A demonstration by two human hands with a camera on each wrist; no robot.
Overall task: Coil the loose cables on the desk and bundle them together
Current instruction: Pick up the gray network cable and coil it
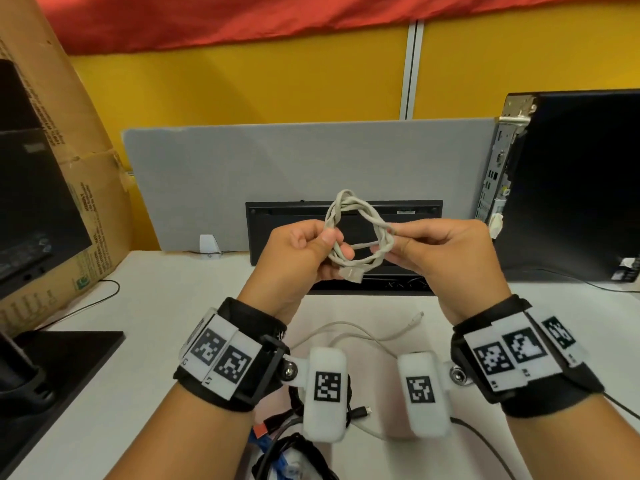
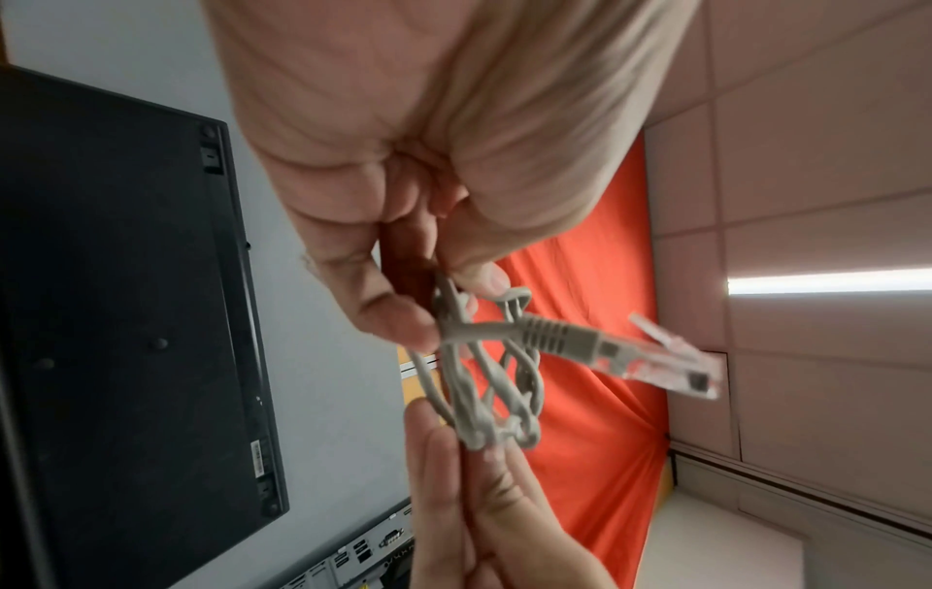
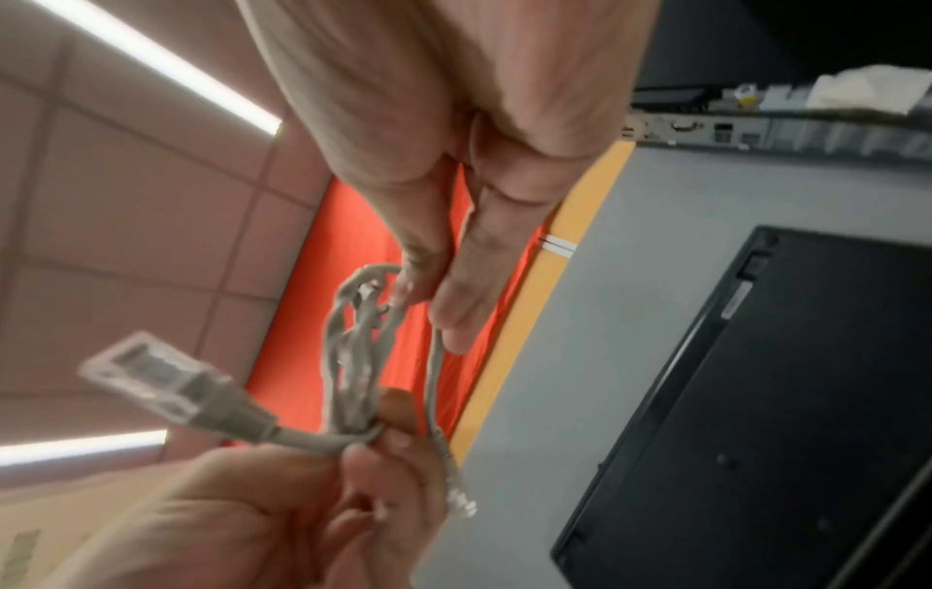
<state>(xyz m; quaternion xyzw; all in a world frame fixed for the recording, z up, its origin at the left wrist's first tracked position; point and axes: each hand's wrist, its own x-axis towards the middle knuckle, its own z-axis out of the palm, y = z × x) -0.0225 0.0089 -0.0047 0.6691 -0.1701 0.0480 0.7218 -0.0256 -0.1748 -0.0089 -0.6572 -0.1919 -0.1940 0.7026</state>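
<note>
Starting at the desk's (image 1: 173, 306) left edge: a cardboard box (image 1: 79, 161) leans against a black monitor (image 1: 31, 202), and the monitor's flat black base (image 1: 69, 375) sits on the desk surface near the front left corner.

A grey divider panel (image 1: 277, 161) stands along the desk's back edge. A black keyboard (image 1: 408, 209) is propped on its long edge against this panel, underside facing outward.

Both hands are raised above the middle of the desk, in front of the keyboard.
- Left hand (image 1: 298, 251): fingers and thumb curled, pinching the left side of a coiled grey network cable (image 1: 360, 230). The left wrist view shows one clear plug (image 2: 671, 362) projecting from the pinch point.
- Right hand (image 1: 446, 251): thumb and fingers pinch the right side of the same coil. Its fingers (image 3: 474, 279) are nearly straight in the right wrist view.
- The coil forms a twisted ring held clear of the desk between the two hands. A second plug (image 3: 461, 502) hangs below the left hand's fingers.

On the desk below the wrists lies a loose white cable (image 1: 363, 332). At the front edge lies a tangle of black cables (image 1: 287, 448).

A black computer case (image 1: 571, 188) stands at the desk's right edge, ports facing left.
</note>
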